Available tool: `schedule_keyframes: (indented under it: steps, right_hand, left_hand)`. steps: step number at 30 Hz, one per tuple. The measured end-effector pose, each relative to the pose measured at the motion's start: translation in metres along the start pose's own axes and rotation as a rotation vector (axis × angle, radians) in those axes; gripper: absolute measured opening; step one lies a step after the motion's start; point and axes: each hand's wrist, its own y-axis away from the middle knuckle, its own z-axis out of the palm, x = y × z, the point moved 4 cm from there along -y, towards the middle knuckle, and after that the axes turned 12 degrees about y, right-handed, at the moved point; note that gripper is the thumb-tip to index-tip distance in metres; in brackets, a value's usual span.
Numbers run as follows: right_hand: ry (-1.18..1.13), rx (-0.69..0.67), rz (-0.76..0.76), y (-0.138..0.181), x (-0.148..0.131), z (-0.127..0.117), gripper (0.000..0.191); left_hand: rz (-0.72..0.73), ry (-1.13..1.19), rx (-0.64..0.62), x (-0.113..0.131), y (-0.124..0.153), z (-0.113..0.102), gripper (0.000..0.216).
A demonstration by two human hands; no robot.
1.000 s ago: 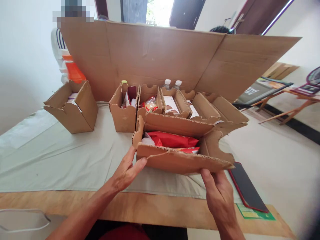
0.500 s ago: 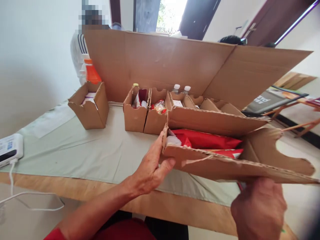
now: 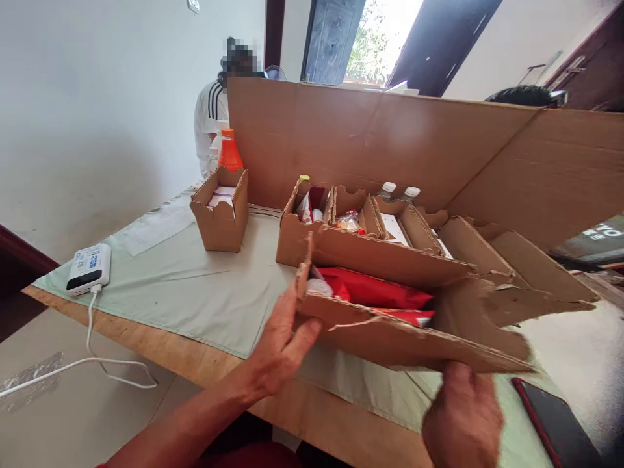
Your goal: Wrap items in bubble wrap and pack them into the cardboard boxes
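My left hand grips the left end of a long cardboard box, its thumb along the near wall. Under the right part of that box my right hand is closed, partly hidden by the lower edge. The box is held up over the near side of the table, tilted so its inside shows. Lying in it are a red packet, a second red packet and something clear and whitish at the left end. Behind it stands a row of similar cardboard boxes with small goods inside.
A separate cardboard box stands left, with an orange bottle behind. A white power device with a cable lies at the left edge. A phone lies right. A tall cardboard panel backs the table; a person sits beyond.
The view has turned left, so the table things appear further right. Against the row behind, the held box and both hands have moved left. The phone has come into full view.
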Motion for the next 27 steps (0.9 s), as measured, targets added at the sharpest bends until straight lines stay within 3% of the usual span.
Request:
schedule_keyframes:
  steps: [2,5,9,18,27]
  right_hand:
    - [-0.072,-0.058,0.041,0.008,-0.024,0.036,0.049]
    - [-0.233,-0.273,0.028,0.012,-0.066,0.092,0.051]
    - [-0.364,-0.514,-0.033,0.007,-0.105,0.143,0.055]
    - [-0.39,-0.628,-0.149,-0.005,-0.14,0.201,0.06]
    - [-0.492,-0.738,-0.152,-0.043,-0.161,0.243,0.062]
  left_hand:
    - [-0.053,-0.023,0.131,-0.008,0.016,-0.035,0.047]
    - [-0.133,-0.071,0.355,-0.018,0.042,-0.081,0.04]
    - [-0.149,-0.091,0.571,-0.025,0.06,-0.117,0.044]
    - [-0.071,-0.069,0.705,-0.032,0.044,-0.16,0.046]
    - [-0.113,-0.112,0.723,-0.036,0.042,-0.162,0.043]
